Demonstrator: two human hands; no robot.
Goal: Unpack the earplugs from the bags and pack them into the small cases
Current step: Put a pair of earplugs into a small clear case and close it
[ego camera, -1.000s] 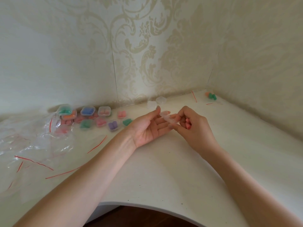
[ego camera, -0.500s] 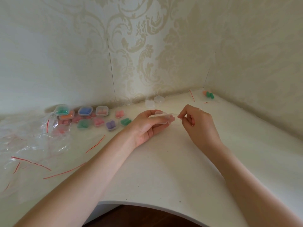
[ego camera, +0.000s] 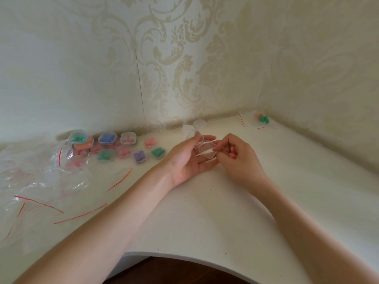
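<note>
Above the white counter (ego camera: 205, 212), left hand (ego camera: 189, 160) cradles an open clear case (ego camera: 205, 149); right hand (ego camera: 235, 158) pinches its rim, pink earplugs (ego camera: 232, 154) curled inside. Packing step; next, seat plugs, close lid.

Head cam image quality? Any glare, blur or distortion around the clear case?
Head view: soft, even light, faint shadows; wide-angle bending on the white table edge; the clear plastic case between the left hand and right hand is low-contrast; glare on the crumpled clear bags.
</note>
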